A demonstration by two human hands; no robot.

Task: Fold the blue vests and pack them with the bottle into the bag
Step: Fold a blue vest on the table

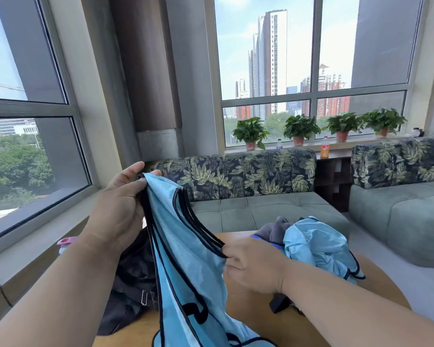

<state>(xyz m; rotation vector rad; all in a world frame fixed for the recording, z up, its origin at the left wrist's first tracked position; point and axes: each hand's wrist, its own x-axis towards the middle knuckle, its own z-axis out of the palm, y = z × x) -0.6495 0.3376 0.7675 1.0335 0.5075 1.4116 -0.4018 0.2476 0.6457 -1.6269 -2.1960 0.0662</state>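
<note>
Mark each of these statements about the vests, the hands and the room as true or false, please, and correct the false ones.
1. Both hands hold the same blue vest. True: the left hand pinches its top and the right hand pinches its black-trimmed edge.
2. The vest lies folded flat on the table. False: it hangs lifted between the hands, unfolded.
3. More blue fabric lies crumpled on the wooden table, right of the hands. True.
4. Two potted plants stand on the window sill. False: four potted plants stand there.
5. An orange bottle stands between the two sofas, below the sill. True.
6. The dark bag sits on the sofa. False: it lies under the left forearm, by the table.
</note>
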